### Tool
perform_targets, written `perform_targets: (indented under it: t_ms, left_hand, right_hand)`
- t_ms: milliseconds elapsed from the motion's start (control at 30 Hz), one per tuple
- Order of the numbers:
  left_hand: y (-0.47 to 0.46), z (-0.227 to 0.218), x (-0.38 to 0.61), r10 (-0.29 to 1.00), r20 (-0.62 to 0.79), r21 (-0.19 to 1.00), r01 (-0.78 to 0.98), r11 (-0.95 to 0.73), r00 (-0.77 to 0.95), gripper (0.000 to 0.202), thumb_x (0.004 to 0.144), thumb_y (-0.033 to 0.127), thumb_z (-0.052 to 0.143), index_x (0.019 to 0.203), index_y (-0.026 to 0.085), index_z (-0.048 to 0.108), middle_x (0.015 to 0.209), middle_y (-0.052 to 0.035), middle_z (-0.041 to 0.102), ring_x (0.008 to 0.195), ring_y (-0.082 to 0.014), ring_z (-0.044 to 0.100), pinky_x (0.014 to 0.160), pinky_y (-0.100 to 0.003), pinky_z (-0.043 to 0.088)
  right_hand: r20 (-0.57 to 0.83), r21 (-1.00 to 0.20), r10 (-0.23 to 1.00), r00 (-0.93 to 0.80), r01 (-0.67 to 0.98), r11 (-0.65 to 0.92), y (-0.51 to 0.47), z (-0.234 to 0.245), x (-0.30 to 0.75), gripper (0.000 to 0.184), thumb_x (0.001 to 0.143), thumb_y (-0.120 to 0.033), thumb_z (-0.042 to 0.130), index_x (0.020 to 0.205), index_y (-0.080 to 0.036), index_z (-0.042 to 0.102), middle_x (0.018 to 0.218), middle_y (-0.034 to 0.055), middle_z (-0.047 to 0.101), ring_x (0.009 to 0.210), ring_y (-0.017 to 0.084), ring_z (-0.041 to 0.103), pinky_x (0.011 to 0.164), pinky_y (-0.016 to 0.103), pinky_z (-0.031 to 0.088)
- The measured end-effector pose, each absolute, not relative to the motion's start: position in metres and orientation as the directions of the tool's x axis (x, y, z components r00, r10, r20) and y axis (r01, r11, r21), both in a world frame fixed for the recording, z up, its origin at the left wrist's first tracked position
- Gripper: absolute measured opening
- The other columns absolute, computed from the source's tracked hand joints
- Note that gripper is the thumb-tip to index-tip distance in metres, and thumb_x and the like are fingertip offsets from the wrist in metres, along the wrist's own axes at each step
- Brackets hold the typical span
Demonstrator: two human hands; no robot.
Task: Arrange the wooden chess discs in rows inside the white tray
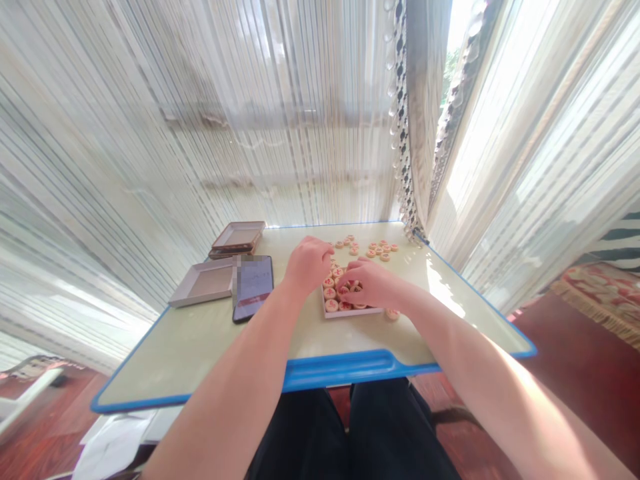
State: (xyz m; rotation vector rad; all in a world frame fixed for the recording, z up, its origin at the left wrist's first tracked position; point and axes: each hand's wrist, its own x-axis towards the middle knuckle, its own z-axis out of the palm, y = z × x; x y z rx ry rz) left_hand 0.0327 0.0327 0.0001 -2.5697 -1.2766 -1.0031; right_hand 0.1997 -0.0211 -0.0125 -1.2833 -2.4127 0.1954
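Observation:
A shallow pale box [353, 313] near the middle of the table holds round wooden Chinese chess pieces [329, 293] with red characters. My right hand [373, 283] reaches over the box from the right. Its curled fingers are on a Chinese chess piece among those inside. Above the box's far left corner is my left hand [310, 261], its fingers curled together. Whatever those fingers may hold is hidden. One loose piece [392, 314] lies just outside the box, beneath my right wrist.
More loose pieces [379, 250] are scattered beyond the box. To the left, a phone [253, 290] lies beside a shallow box lid [187, 285], with stacked brown trays [239, 237] behind. The table [200, 340] has a blue raised rim. String curtains [280, 147] hang at its far edge.

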Motion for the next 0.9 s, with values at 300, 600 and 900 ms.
perform_targets:
  t_ms: [300,600,900]
  left_hand:
    - [0.034,0.0,0.033,0.681,0.589,0.19,0.744,-0.641,0.436,0.032,0.077,0.01,0.041,0.083,0.017,0.072,0.084,-0.0051,0.071,0.093,-0.0195,0.058,0.09,-0.034,0.048]
    - [0.037,-0.004,0.032,0.701,0.551,0.198,0.745,-0.637,0.453,0.034,0.075,0.01,0.041,0.082,0.019,0.073,0.084,-0.0043,0.07,0.094,-0.0196,0.057,0.088,-0.034,0.048]
    - [0.036,-0.002,0.029,0.688,0.35,0.267,0.636,-0.724,0.636,0.033,0.062,0.006,0.046,0.062,0.024,0.074,0.083,0.0001,0.069,0.091,-0.0176,0.058,0.088,-0.029,0.048]
  right_hand:
    - [0.288,-0.314,0.818,-0.497,0.758,0.571,-0.021,-0.012,0.2,0.01,0.075,-0.027,0.066,0.082,-0.025,0.072,0.077,0.0027,0.059,0.085,0.019,0.052,0.076,0.03,0.041]
    - [0.461,-0.253,0.784,-0.416,0.785,0.565,-0.009,-0.015,0.204,0.02,0.083,-0.023,0.054,0.089,-0.022,0.073,0.089,0.0058,0.063,0.089,0.02,0.051,0.088,0.035,0.038]
    - [0.38,-0.212,0.833,-0.403,0.839,0.502,-0.008,-0.017,0.206,0.022,0.08,-0.019,0.054,0.086,-0.023,0.075,0.083,0.0066,0.061,0.09,0.021,0.05,0.083,0.033,0.04]
